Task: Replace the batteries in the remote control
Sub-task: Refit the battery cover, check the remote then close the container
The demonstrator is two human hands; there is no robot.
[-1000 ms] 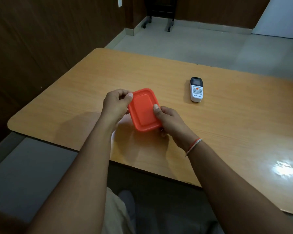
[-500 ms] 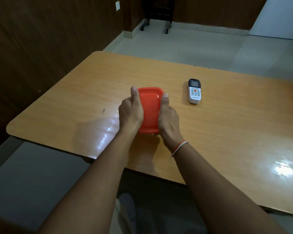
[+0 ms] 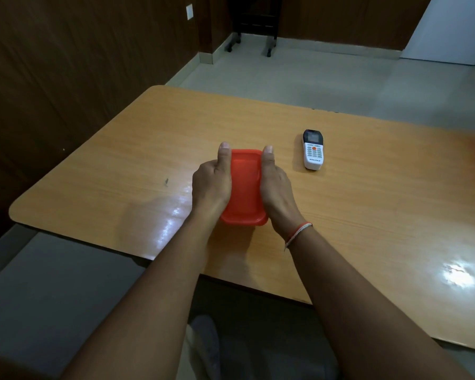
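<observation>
Red lidded plastic box (image 3: 246,187) on the bench (image 3: 121,171), near the front edge, long axis running near to far. Lid on; contents hidden. Clasped from both sides: left hand (image 3: 211,185) wrapped around its left flank, right hand (image 3: 276,187) around its right flank, each thumb lying straight along the lid's edge and pointing to the far end. Red-and-white thread band (image 3: 298,233) around the right wrist.

Remote control (image 3: 313,150) flat on the bench, face up, to the right of the box and slightly farther away, apart from both hands. White body, dark display at the far end, orange button just below it, rows of small pale buttons, "VOLTAS" printed at the near end.

Orange wood-grain bench top with rounded corners, glossy, bright glare patch at the near right, small dark speck (image 3: 166,181) left of the hands. Dark wood-panelled walls at left and far side, pale tiled floor, wheeled legs of dark furniture (image 3: 251,23) at the far wall, white panel (image 3: 447,28) at far right.
</observation>
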